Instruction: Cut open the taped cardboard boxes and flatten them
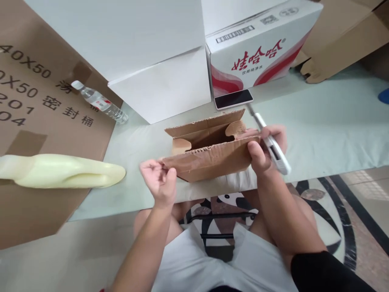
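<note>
A small brown cardboard box (214, 162) stands at the table's near edge with its top flaps raised and its inside dark. My left hand (160, 182) is closed on the left end of its near flap, fingers curled behind and thumb in front. At the right end, my right hand (260, 158) pinches the same flap between thumb and fingers. That hand also holds a white utility knife (281, 163), its slim tip pointing up and away from me. What lies at the bottom of the box is hidden.
Behind the box lies a phone (234, 99) with a dark screen. White cartons (170, 85) and a red-and-white water carton (252, 61) stand at the back. To the left are a large brown carton (100, 138), a water bottle (101, 103) and a pale yellow plastic container (63, 170).
</note>
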Tool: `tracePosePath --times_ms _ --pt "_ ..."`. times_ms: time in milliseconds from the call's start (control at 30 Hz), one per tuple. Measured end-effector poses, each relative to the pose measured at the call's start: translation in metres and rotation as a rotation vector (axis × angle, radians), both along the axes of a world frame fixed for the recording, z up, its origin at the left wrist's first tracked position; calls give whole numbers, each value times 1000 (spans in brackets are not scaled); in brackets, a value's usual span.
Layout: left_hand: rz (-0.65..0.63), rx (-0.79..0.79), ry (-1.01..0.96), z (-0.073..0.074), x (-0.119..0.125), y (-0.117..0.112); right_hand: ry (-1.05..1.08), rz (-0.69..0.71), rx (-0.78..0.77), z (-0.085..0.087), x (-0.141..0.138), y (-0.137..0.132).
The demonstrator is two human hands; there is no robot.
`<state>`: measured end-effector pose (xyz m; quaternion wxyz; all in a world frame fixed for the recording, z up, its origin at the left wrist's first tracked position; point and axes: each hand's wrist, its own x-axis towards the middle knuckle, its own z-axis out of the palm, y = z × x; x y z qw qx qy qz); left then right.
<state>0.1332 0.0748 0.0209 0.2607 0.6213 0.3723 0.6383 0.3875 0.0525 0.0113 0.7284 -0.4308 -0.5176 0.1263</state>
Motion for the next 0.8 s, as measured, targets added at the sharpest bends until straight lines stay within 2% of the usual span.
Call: tracePosePath --times_ms 67,133,167,267,300,467,600,700,800 --pt "50 58 138 7 9 15 37 -42 -2 1 -3 -4" --pt "123 23 293 15 15 33 36 -59 -4 0 -5 -5" --pt "116 -15 360 17 17 41 30 -67 -9 -1 -5 -5" --pt "-54 -103 458 15 24 58 40 -76 -68 -5 -2 -2" --pt "-74 -115 466 12 26 60 46 -64 -100 -7 0 -1" --pt "-13 -38 495 0 30 48 83 28 -193 -10 1 -3" --pt "-23 28 596 -4 22 33 199 34 -205 -13 2 -9" --pt "10 97 672 -11 4 27 309 -19 -247 -27 11 -9" --pt "49 96 655 -19 -21 24 429 19 -466 -46 18 -2"
